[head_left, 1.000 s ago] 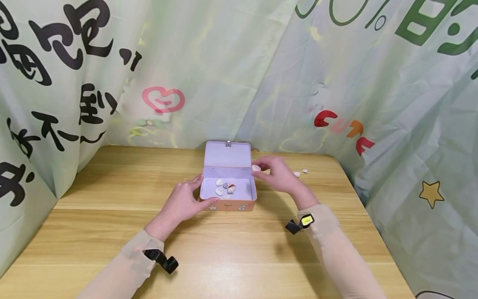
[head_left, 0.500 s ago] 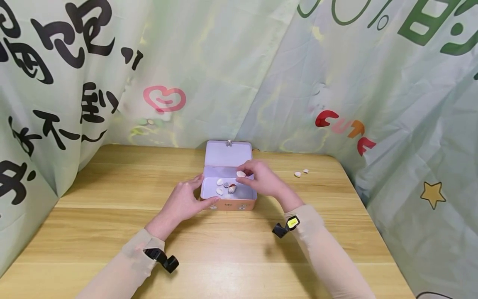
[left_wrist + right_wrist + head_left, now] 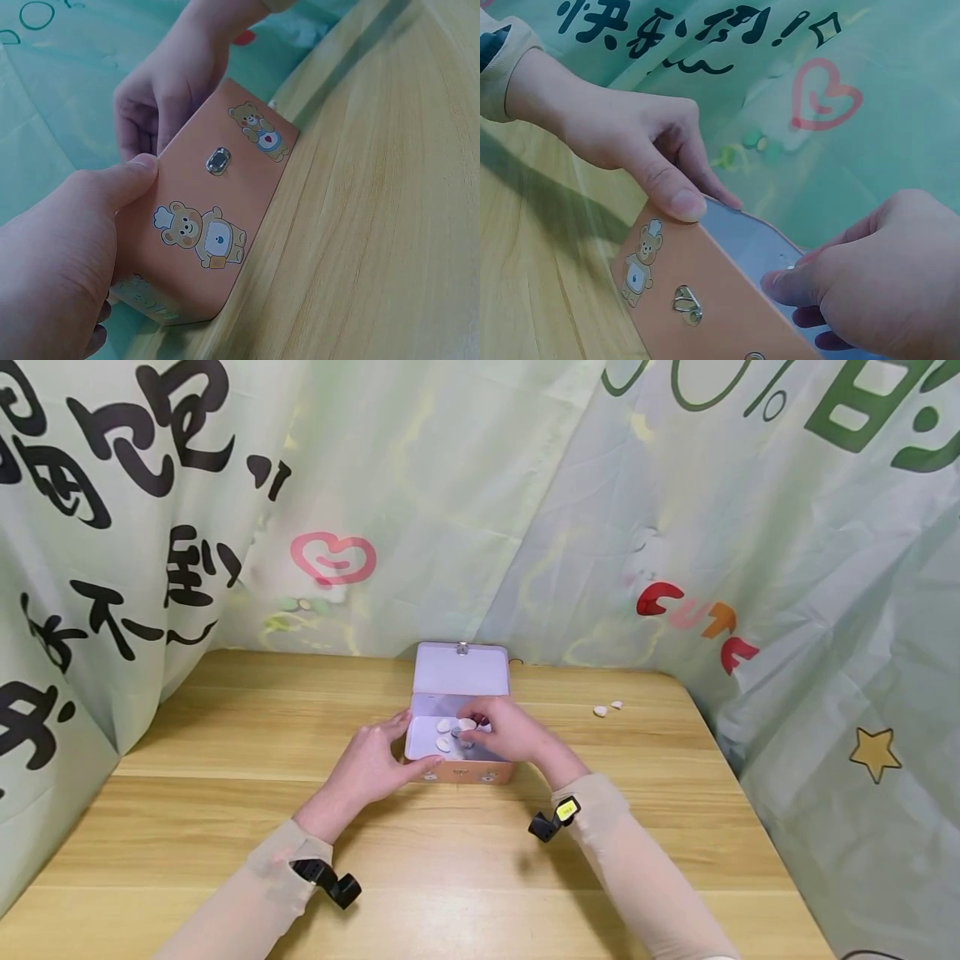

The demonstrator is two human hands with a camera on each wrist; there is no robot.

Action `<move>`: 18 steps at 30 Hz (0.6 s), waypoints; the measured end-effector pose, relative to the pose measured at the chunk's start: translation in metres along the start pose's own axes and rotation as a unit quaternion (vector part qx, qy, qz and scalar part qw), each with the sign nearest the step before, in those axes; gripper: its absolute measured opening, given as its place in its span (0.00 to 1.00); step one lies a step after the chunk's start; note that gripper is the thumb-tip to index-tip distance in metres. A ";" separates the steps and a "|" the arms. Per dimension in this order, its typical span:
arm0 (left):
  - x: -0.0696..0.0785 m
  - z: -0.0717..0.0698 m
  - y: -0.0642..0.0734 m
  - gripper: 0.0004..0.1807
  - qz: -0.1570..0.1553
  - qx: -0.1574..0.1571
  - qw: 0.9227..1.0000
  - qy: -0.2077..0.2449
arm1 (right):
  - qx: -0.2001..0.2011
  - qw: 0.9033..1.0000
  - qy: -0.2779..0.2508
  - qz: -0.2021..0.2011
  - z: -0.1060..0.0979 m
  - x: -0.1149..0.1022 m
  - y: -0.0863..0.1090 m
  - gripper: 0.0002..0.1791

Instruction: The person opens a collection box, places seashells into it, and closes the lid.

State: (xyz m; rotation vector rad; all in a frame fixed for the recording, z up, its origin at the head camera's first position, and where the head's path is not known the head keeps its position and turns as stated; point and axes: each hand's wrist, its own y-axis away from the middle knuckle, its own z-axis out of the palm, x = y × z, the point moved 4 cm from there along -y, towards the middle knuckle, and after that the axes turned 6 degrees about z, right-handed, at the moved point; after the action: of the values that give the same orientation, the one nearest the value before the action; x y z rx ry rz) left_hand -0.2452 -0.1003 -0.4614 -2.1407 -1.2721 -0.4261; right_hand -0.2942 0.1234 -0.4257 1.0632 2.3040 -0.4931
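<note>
An orange tin box (image 3: pixel 459 772) with a lilac inside stands on the table, its lid (image 3: pixel 461 670) raised at the back. Bear pictures and a metal clasp (image 3: pixel 218 160) show on its front. My left hand (image 3: pixel 367 764) grips the left front corner, thumb on the front rim and fingers along the side. Reaching over the box, my right hand (image 3: pixel 513 731) pinches a white seashell (image 3: pixel 467 724) low inside. Other pale shells (image 3: pixel 443 745) lie on the box floor, partly hidden by the right fingers. In the right wrist view the held shell is mostly covered.
Two small white shells (image 3: pixel 600 711) lie on the wooden table (image 3: pixel 450 877) to the right of the box. A printed curtain (image 3: pixel 450 510) hangs behind the table and along both sides.
My right hand has moved left from beside the box, carrying the seashell over the right rim and then down inside. The left hand has kept its grip on the box.
</note>
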 end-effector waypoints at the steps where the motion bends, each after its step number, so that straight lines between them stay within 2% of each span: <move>1: 0.000 0.000 0.000 0.59 0.000 -0.001 1.000 0.000 | -0.001 1.000 0.003 -0.002 0.001 0.000 -0.001 0.12; 13: 0.003 -0.001 -0.001 0.58 0.006 0.003 1.000 0.000 | -0.030 0.999 0.026 -0.025 0.009 -0.005 -0.007 0.16; 18: 0.002 -0.002 0.000 0.58 0.006 0.002 1.000 -0.001 | -0.020 0.999 0.021 -0.029 0.004 -0.001 -0.004 0.16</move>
State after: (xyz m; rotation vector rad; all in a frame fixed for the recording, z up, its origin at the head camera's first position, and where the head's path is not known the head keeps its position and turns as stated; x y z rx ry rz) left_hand -0.2438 -0.1001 -0.4585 -2.1442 -1.2600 -0.4174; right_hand -0.2957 0.1177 -0.4276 0.9986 2.3780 -0.4481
